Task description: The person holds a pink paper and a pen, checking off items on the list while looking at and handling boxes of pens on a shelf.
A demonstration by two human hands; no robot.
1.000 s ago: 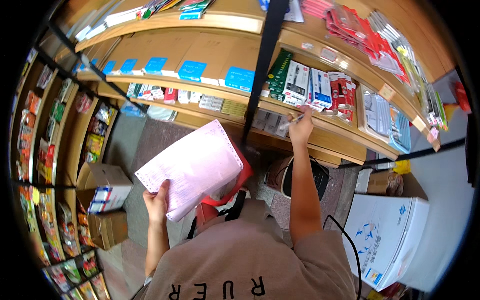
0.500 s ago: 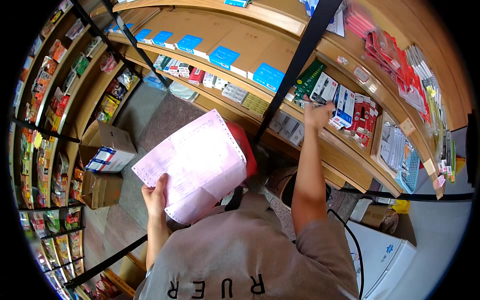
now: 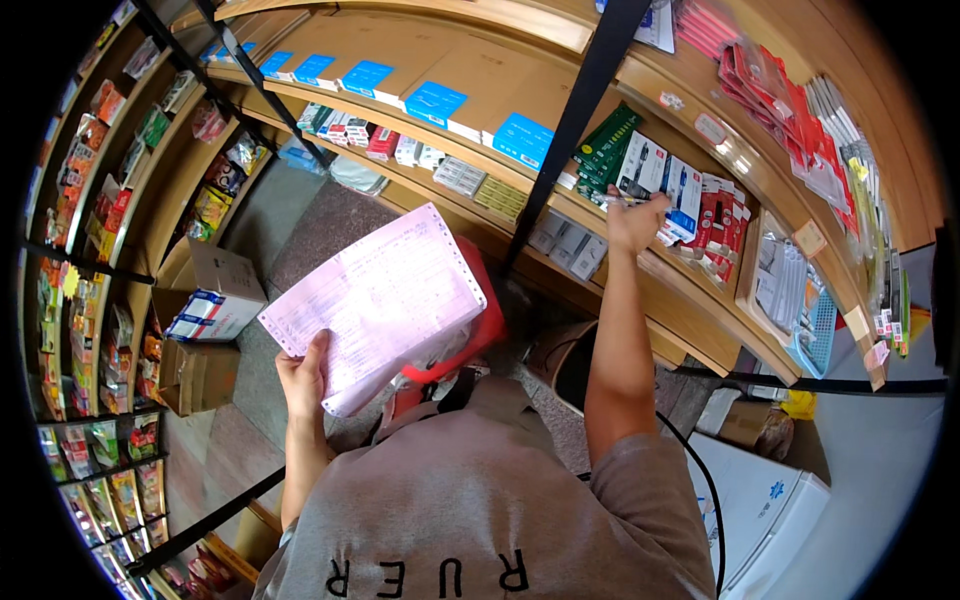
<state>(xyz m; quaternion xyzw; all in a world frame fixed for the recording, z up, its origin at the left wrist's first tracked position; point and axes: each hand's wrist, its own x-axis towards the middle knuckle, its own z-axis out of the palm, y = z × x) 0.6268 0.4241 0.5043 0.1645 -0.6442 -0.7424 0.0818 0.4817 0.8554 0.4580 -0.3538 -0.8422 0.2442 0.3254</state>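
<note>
My left hand [image 3: 303, 375] grips a pink printed sheet of paper [image 3: 385, 300] by its lower left edge, thumb on top. The sheet has punched holes along its sides and fold creases. On the right, my right hand [image 3: 636, 222] is closed around a slim pen [image 3: 630, 201], held in front of the shelf. Just beyond that hand lie white-and-blue pen boxes [image 3: 682, 195]. Green packages [image 3: 607, 148] sit to their left and red boxes [image 3: 717, 228] to their right.
Brown cartons with blue labels [image 3: 433, 104] line the shelf ahead. Small boxes [image 3: 458, 176] fill the shelf below. An opened cardboard box [image 3: 225, 270] stands on the floor at left. A red stool-like thing [image 3: 483, 325] is partly behind the paper. A blue basket [image 3: 822, 335] is at right.
The paper has shifted slightly left and tilted, showing more of the red thing behind it. My right hand stays by the pen boxes with the pen. The whole view has shifted a little.
</note>
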